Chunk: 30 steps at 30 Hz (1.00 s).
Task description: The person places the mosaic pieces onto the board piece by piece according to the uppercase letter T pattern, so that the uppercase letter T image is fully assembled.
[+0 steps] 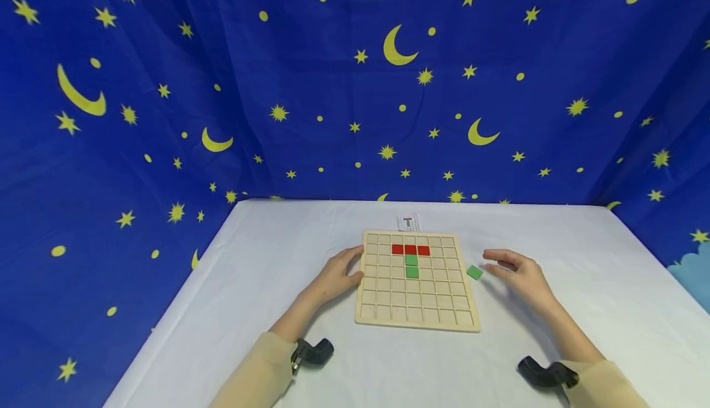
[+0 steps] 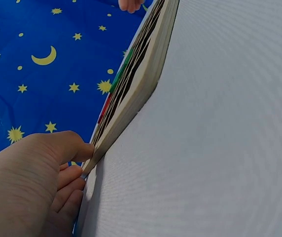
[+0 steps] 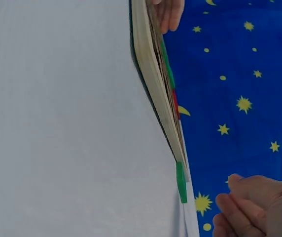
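A wooden grid board lies on the table, with three red tiles in a row and two green tiles running down from the middle one. At the board's left edge, the fingertips and thumb of my left hand touch the rim; the left wrist view shows the thumb against its side. A loose green tile lies on the cloth just right of the board. My right hand hovers beside that tile with fingers loosely bent and nothing held. In the right wrist view the green tile sits apart from the fingers.
Behind the board's far edge is a small pattern card showing a red and green T on a grid. White cloth covers the table. A blue curtain with yellow moons and stars stands around the back and sides.
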Tool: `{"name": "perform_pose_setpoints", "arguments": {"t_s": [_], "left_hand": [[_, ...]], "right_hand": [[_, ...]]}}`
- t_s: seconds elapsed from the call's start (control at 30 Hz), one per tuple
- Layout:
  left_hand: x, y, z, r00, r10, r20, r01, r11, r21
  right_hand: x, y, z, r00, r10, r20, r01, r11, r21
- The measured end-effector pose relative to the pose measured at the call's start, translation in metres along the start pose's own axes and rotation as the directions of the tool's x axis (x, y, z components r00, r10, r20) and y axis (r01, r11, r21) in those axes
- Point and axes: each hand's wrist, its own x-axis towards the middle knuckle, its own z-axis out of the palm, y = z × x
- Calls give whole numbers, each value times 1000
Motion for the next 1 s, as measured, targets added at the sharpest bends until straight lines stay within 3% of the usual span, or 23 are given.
{"name": "perform_pose_setpoints", "arguments": {"t_s": [0.2, 0.6, 1.0], "left_hand": [[0, 0, 1, 1000, -5, -2, 5, 1000, -2], [0, 1, 1, 1000, -20, -7, 20, 1000, 0], [1, 0, 1, 1000, -18, -5, 18, 1000, 1]], "right_hand": [[-2, 3, 7, 999, 38, 33, -37, 999, -18], [-3, 7, 13, 999, 7, 40, -6, 1000, -18], [-1, 13, 23, 997, -72, -2, 70, 982, -177]]}}
